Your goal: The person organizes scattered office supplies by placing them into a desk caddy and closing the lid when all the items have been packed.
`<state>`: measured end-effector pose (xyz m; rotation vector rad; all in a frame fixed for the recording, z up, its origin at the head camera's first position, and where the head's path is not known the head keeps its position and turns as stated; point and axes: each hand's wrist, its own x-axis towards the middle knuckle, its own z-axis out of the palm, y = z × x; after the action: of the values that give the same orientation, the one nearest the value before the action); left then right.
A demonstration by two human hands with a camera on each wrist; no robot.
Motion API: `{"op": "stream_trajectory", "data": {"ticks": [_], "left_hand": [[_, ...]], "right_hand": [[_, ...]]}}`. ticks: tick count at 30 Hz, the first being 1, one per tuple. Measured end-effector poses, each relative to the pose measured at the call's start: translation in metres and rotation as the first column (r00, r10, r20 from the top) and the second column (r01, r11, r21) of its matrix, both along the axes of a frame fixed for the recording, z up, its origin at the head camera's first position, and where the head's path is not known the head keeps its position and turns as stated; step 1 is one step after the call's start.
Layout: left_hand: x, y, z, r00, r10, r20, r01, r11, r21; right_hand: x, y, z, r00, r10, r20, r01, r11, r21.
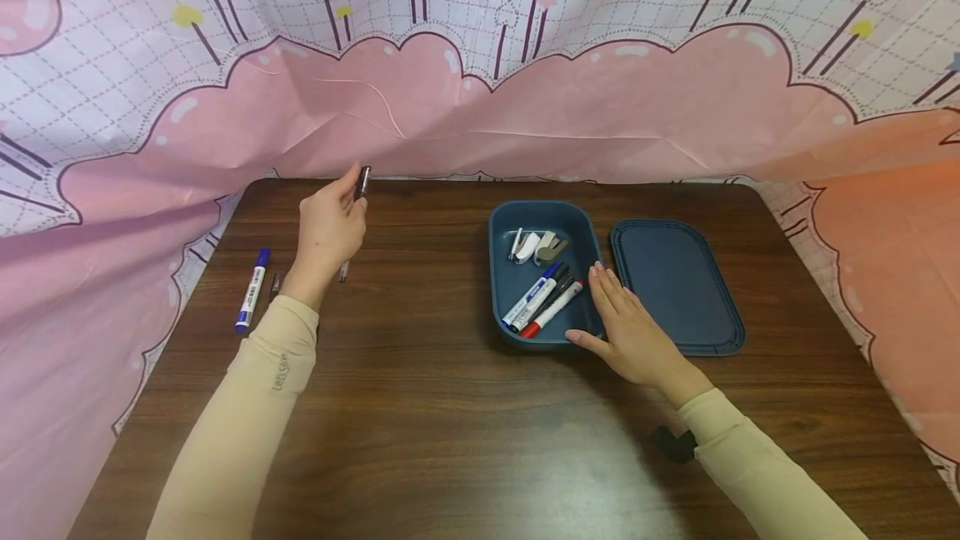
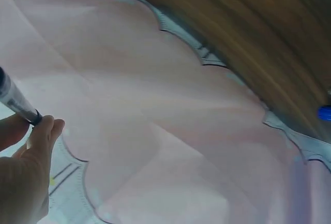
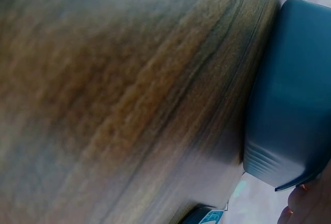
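Observation:
Over the back left of the table, my left hand [image 1: 330, 223] pinches a dark pen [image 1: 363, 182] between thumb and fingers. The left wrist view shows that pen [image 2: 16, 100] with a greyish barrel and dark ends. My right hand [image 1: 637, 340] lies with straight fingers against the right rim of a blue box [image 1: 504, 327]. Inside the box are several markers [image 1: 558, 307] with blue, black and red caps, and small staplers [image 1: 527, 248]. In the right wrist view, the box's outer wall [image 3: 295, 89] shows beside fingertips [image 3: 297, 200].
A blue-capped marker [image 1: 252, 290] lies at the table's left. Near it a small dark pen [image 1: 276, 283] is partly hidden by my left wrist, and another slim pen [image 1: 343, 271] lies behind the hand. A flat blue lid [image 1: 678, 286] sits right of the box. Patterned cloth [image 1: 525, 107] hangs behind the table.

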<state>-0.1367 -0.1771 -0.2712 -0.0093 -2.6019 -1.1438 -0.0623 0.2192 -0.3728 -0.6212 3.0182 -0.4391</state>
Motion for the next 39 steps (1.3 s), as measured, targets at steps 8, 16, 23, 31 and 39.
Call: {"op": "stream_trajectory", "data": {"ticks": [8, 16, 23, 31, 39], "left_hand": [[0.002, 0.022, 0.018, 0.997, -0.065, -0.052, 0.068, 0.996, 0.059], [0.000, 0.045, 0.031, 0.989, -0.115, -0.096, 0.121, 0.991, 0.055], [-0.003, 0.075, 0.031, 0.978, -0.184, -0.094, 0.189, 0.981, 0.044], [-0.005, 0.109, 0.011, 0.963, -0.268, -0.042, 0.270, 0.961, 0.060], [-0.006, 0.139, -0.005, 0.950, -0.309, -0.048, 0.312, 0.946, 0.083]], "right_hand": [[0.000, 0.000, -0.001, 1.000, -0.002, -0.001, 0.002, 1.000, 0.004], [0.001, -0.001, 0.000, 1.000, -0.004, 0.011, 0.004, 1.000, -0.002], [0.000, -0.001, -0.001, 1.000, -0.007, 0.013, 0.007, 1.000, 0.013], [-0.002, -0.002, -0.002, 1.000, -0.001, 0.008, 0.001, 1.000, 0.013], [-0.002, -0.001, -0.001, 1.000, -0.007, -0.001, 0.007, 1.000, 0.016]]}}
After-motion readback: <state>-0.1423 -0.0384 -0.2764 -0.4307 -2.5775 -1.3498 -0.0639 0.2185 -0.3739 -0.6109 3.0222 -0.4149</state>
